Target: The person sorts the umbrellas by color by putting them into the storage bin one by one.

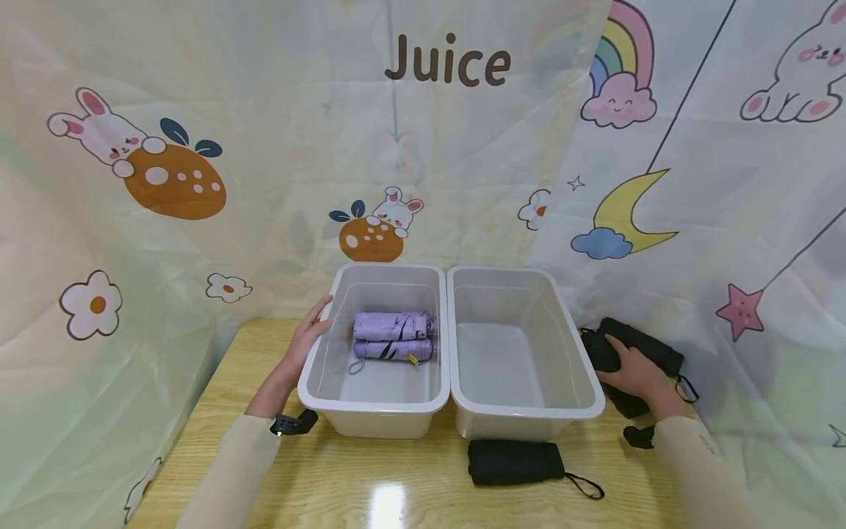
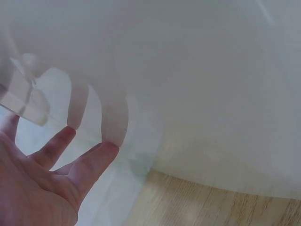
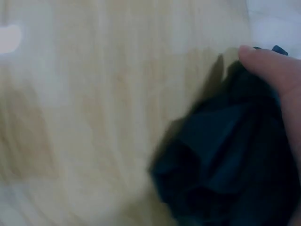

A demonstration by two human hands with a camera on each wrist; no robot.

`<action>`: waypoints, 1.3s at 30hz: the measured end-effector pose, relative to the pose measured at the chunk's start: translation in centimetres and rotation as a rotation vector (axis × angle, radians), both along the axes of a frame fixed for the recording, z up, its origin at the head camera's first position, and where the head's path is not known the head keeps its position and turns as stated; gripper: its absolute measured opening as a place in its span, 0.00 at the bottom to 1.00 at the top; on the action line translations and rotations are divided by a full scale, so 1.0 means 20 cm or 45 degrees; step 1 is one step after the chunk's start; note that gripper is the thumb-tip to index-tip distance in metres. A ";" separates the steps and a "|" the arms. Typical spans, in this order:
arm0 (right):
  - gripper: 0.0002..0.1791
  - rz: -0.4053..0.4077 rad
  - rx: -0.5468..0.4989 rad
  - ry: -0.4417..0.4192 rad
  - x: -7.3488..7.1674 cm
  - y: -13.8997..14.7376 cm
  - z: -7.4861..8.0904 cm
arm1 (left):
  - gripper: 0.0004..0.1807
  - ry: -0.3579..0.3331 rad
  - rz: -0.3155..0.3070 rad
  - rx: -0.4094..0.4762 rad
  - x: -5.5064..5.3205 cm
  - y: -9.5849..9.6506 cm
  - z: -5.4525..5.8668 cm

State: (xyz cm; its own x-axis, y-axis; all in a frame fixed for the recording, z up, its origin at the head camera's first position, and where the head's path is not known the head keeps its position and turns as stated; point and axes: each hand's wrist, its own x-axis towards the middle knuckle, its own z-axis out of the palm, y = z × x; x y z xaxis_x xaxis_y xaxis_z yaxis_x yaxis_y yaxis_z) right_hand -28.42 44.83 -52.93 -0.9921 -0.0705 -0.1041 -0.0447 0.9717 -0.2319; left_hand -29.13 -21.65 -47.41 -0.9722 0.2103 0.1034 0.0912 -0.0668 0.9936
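My left hand [image 1: 307, 344] rests against the outer left side of the left bin [image 1: 374, 406]. Its extended fingertips [image 2: 110, 147] touch the pale plastic wall in the left wrist view. Two purple folded umbrellas [image 1: 391, 327] lie side by side inside that bin. Right of the second bin, my right hand [image 1: 636, 378] grips a black folded umbrella [image 1: 600, 353], whose dark fabric fills much of the right wrist view beside the thumb [image 3: 263, 63]. Another black umbrella [image 1: 651, 349] lies behind the hand, and more black fabric [image 1: 626, 402] shows beneath it.
The right bin [image 1: 522, 406] stands against the left one and shows a bare floor. In front of it lies a black folded umbrella [image 1: 515, 463] with a wrist loop. A printed curtain [image 1: 277, 147] hangs behind the wooden table [image 1: 330, 485].
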 end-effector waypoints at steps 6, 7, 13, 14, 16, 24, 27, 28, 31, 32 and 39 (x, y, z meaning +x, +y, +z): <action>0.63 -0.012 -0.055 0.000 0.02 -0.01 -0.04 | 0.29 0.022 0.004 -0.009 0.00 0.00 0.00; 0.63 -0.015 -0.057 -0.007 0.02 -0.01 -0.04 | 0.29 0.026 0.007 -0.012 0.00 0.01 0.00; 0.62 -0.077 -0.115 -0.024 0.03 0.00 -0.04 | 0.29 0.025 0.028 -0.014 -0.01 0.01 0.00; 0.61 -0.086 -0.132 -0.017 0.03 0.00 -0.04 | 0.29 0.022 0.023 -0.011 -0.01 0.02 0.00; 0.61 -0.089 -0.163 -0.020 0.05 0.01 -0.01 | 0.29 0.017 0.018 -0.014 -0.01 0.02 0.00; 0.55 0.070 -0.182 0.071 0.06 -0.03 0.35 | 0.29 0.017 0.036 -0.031 0.01 0.01 0.00; 0.54 0.161 -0.163 0.130 0.03 -0.08 0.53 | 0.30 0.017 0.032 -0.024 0.02 0.01 0.00; 0.54 0.186 -0.153 0.140 0.03 -0.10 0.58 | 0.30 0.012 0.028 -0.027 0.02 0.01 0.00; 0.54 0.256 -0.103 0.167 0.01 -0.18 0.72 | 0.30 -0.001 0.013 -0.027 0.03 0.01 -0.01; 0.54 0.276 -0.081 0.175 0.00 -0.21 0.77 | 0.30 0.000 0.013 -0.018 0.03 0.01 -0.01; 0.52 0.373 0.062 0.222 -0.10 -0.50 1.01 | 0.30 0.022 -0.010 0.010 0.02 0.01 0.00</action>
